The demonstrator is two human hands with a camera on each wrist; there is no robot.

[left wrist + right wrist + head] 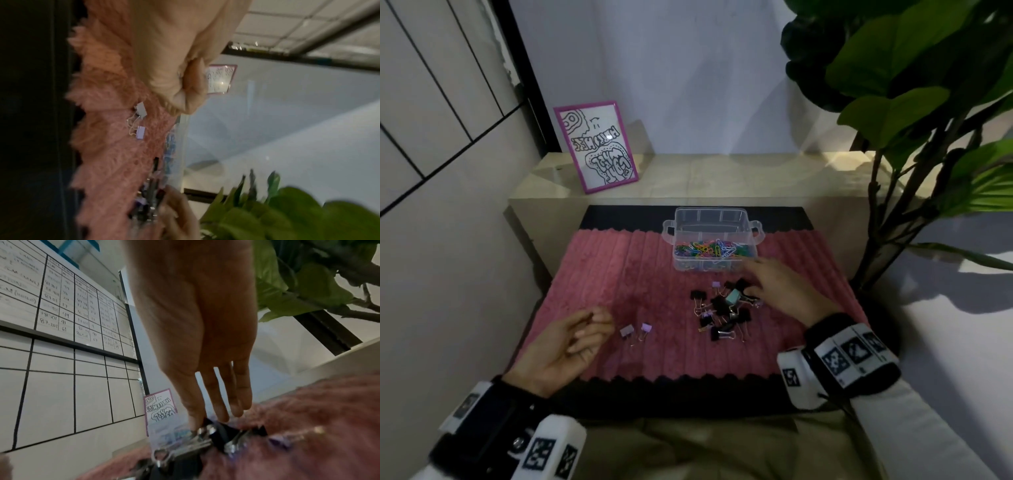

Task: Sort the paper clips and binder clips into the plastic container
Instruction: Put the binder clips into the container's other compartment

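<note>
A clear plastic container stands at the far edge of the pink mat, with coloured paper clips in its front compartment. A pile of black, lilac and mint binder clips lies in front of it. Two lilac binder clips lie apart to the left, also in the left wrist view. My right hand reaches over the far side of the pile with straight fingers; its fingertips touch a black binder clip. My left hand rests on the mat beside the two lilac clips, fingers loosely curled, holding nothing.
The pink fluffy mat lies on a black mat. A beige ledge behind carries a framed drawing. A large leafy plant stands at the right. A tiled wall closes the left side.
</note>
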